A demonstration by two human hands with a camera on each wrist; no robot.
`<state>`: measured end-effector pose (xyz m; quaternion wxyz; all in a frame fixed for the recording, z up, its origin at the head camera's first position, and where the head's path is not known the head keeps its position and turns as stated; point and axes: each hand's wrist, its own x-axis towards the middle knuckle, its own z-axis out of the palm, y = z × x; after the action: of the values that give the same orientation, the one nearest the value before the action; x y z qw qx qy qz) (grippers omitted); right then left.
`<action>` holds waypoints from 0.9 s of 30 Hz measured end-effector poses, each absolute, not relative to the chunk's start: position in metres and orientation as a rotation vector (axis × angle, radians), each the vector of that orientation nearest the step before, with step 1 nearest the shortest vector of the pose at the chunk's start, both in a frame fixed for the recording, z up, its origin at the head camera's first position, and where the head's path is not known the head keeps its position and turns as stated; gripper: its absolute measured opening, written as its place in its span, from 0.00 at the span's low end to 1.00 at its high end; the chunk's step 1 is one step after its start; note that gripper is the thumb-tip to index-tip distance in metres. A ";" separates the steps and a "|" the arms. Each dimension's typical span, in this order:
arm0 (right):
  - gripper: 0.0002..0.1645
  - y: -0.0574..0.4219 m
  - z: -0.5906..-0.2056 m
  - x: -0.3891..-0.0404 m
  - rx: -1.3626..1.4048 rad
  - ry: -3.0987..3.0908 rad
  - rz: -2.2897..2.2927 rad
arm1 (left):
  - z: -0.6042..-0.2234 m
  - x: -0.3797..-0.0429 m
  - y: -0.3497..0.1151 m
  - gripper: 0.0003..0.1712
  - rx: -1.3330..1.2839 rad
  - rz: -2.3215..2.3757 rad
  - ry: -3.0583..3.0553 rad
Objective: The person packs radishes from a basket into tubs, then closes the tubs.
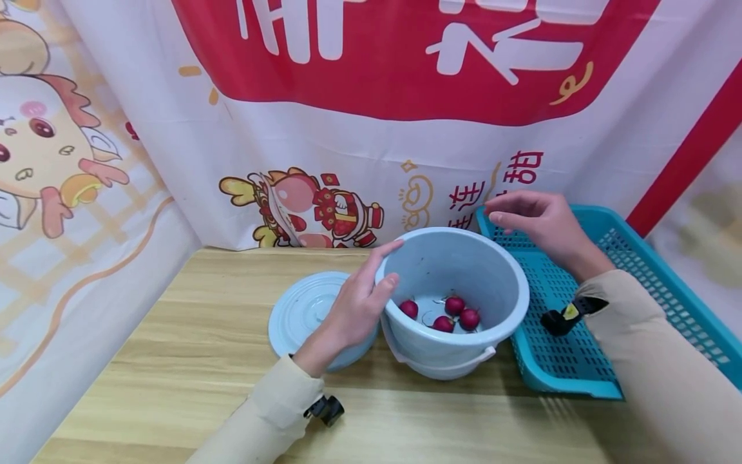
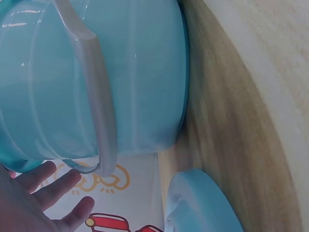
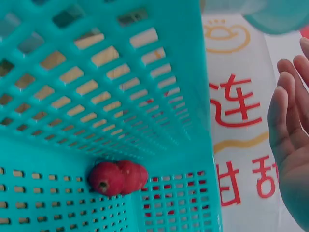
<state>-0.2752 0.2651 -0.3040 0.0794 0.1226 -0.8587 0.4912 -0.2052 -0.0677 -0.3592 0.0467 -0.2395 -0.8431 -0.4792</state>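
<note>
A light-blue bucket stands upright with several red radishes on its bottom. My left hand rests at the bucket's left rim, its thumb over the edge; in the left wrist view the fingers extend loosely beside the wall. Above the back left corner of a teal plastic basket, my right hand hangs with relaxed, slightly bent fingers and nothing visible in them. Two red radishes lie together in a corner of the basket in the right wrist view; the right arm covers part of the basket in the head view.
A light-blue round lid lies on the wooden table, left of the bucket and partly under my left forearm. The bucket's handle hangs down at its front. A printed cloth hangs behind the table.
</note>
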 end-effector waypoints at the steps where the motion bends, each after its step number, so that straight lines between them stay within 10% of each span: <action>1: 0.32 0.267 -0.304 -0.276 0.350 -2.571 1.474 | -0.360 -0.205 -0.068 0.33 -0.729 -1.455 -2.568; 27: 0.40 0.306 -0.317 -0.299 0.111 -2.675 1.479 | -0.361 -0.207 -0.067 0.34 -0.680 -1.474 -2.554</action>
<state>-0.2991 0.3064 -0.3169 0.0413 0.0364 -0.8739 0.4830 -0.2070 -0.0666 -0.3609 0.0576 -0.2245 -0.8425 -0.4862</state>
